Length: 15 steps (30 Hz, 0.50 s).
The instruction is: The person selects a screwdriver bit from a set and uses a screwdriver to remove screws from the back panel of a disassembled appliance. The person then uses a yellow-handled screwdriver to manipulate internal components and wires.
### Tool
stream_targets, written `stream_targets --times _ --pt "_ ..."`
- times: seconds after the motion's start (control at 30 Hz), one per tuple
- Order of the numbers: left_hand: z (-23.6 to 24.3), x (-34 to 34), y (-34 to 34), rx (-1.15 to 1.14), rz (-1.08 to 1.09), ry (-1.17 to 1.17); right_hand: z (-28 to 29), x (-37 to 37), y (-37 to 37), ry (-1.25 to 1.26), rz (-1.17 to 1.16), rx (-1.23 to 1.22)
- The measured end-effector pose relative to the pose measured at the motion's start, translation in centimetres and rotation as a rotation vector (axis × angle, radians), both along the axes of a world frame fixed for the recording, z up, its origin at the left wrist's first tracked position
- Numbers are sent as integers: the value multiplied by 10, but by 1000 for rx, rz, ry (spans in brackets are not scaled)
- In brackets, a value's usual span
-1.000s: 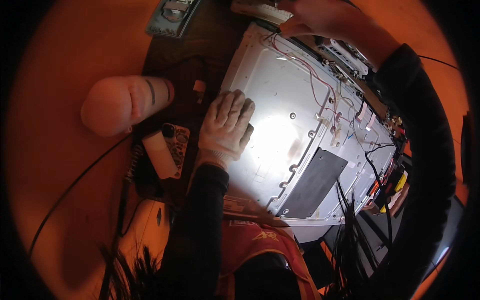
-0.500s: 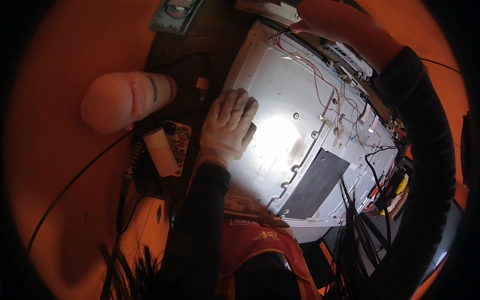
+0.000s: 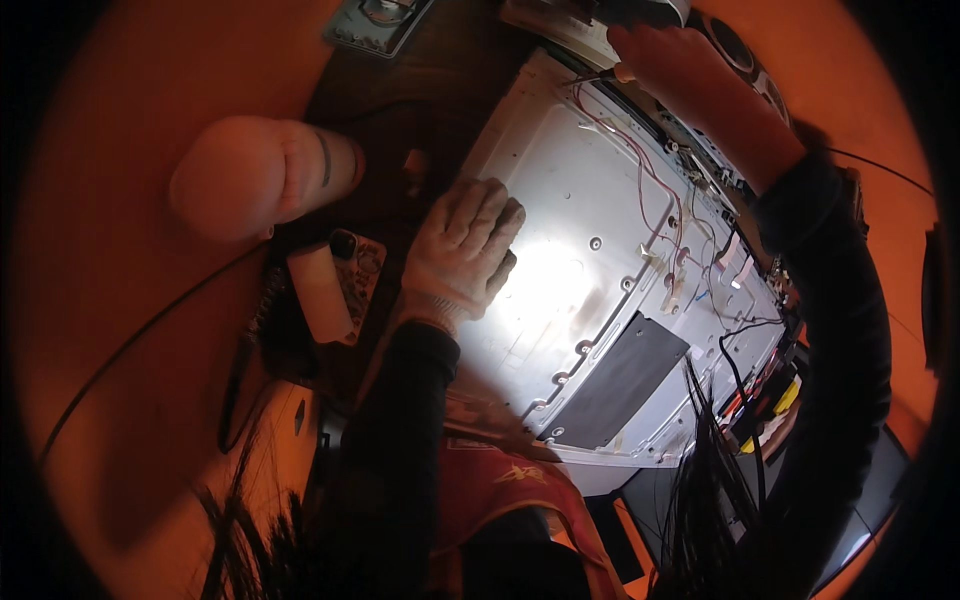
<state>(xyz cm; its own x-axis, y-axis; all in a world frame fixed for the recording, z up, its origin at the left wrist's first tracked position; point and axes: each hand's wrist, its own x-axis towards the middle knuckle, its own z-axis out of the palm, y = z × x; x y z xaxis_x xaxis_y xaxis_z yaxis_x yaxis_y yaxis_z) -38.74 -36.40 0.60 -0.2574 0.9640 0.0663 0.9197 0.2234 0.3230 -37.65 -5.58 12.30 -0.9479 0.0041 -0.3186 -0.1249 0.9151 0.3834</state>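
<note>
A large pale metal panel (image 3: pixel 545 165), like the back of a flat screen, lies tilted before me under a bright spot of light. My left hand (image 3: pixel 462 245), in a light work glove, rests on its left edge with fingers laid out and slightly bent. At the panel's far corner my bare right hand (image 3: pixel 665 65) is closed round a thin, screwdriver-like tool (image 3: pixel 604 75) with a dark shaft. Its tip reaches the corner beside thin red wires (image 3: pixel 640 160); the exact contact is too small to tell. A dark rectangular plate (image 3: pixel 620 385) sits on the panel's near part.
Left of the panel lie a patterned phone (image 3: pixel 365 265), a pale cylinder (image 3: pixel 320 295) and a large rounded pale object (image 3: pixel 230 180). A grey tray (image 3: pixel 378 25) stands at the far left. Black cables (image 3: pixel 735 365) and loose parts crowd the right edge.
The whole view has shifted slightly, with the panel's far corner now a little further right. My left hand stays on the panel's edge; my right hand keeps the tool at the same corner.
</note>
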Motion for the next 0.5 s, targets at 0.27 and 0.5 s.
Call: stream_targets --times 0.27,0.5 --pt "-2 0 -2 16 -8 -49 -21 11 27 -17 56 86" --pt "-4 0 -2 -90 -41 16 -15 3 20 -95 133 258"
